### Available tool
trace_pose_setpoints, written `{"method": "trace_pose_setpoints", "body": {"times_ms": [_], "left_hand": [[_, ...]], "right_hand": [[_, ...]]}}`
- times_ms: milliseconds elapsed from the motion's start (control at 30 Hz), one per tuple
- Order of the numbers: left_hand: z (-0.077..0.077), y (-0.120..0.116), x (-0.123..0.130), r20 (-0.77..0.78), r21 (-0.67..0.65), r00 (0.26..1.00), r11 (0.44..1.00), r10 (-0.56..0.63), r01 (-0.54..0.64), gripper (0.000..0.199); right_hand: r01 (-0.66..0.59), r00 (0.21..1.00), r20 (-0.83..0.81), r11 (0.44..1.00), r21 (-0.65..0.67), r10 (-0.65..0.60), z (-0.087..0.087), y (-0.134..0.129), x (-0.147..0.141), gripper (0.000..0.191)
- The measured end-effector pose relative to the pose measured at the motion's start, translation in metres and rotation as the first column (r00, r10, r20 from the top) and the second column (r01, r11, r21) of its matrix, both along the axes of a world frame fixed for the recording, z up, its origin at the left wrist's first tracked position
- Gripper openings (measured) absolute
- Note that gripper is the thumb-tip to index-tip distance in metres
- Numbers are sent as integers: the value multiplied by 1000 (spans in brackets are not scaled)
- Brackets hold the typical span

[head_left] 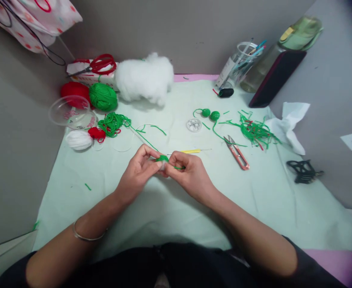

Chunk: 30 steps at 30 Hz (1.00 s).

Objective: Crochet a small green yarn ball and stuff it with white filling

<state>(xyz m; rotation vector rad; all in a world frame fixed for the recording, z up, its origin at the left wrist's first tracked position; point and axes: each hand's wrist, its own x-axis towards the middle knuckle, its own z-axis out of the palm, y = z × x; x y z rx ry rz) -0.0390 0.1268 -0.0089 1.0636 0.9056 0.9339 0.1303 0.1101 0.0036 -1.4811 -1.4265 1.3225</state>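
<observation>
Between my two hands is a small green crochet piece [163, 158] with a bit of white stuffing showing at its lower side. My left hand [142, 166] pinches it from the left, fingers closed. From the right, my right hand [188, 170] presses thumb and fingertips against the same piece, and a green yarn end shows under its curled fingers. A strand of green yarn runs from the piece up left to a loose green yarn tangle [113, 124]. Just behind my hands lies a yellow-handled crochet hook [190, 151], partly hidden by my right hand.
Thread snips [237, 154] and green yarn scraps [255, 130] lie at right, near two small green balls [214, 115] and a round clear dish [194, 125]. White stuffing [145, 78], a green yarn ball [103, 97] and red scissors [103, 64] sit at back left. A bottle [255, 72] stands back right.
</observation>
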Motion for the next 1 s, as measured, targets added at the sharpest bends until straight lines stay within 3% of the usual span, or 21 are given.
{"method": "trace_pose_setpoints", "body": {"times_ms": [167,267,367,533,600,767,867,1000], "left_hand": [[1,0,-1,19,-12,999,999,-44,44,27],[0,2,2,-10,53,999,998,34,-33,22],[-5,2,7,-52,181,987,973,154,-142,22],[-10,-3,12,-43,292,970,931,240,-218,24],[-7,-5,9,-17,284,980,941,196,-184,22],[5,-5,-1,14,130,999,990,49,-50,12],[8,-3,-1,9,107,998,992,67,-68,17],[5,1,6,-20,130,990,982,143,-139,25]], "right_hand": [[-23,998,-53,1000,8,24,9,4,6,33],[-100,995,-14,995,28,100,15,-5,-1,24],[-94,994,50,995,43,92,16,-12,-8,17],[-48,988,-149,996,-72,37,9,-4,-7,24],[-13,986,-165,997,-75,0,6,-1,-3,29],[95,995,-20,995,38,-94,6,0,2,34],[22,998,-66,1000,-15,-23,9,0,3,33],[-90,991,-105,996,-15,88,15,-4,-1,18]]}}
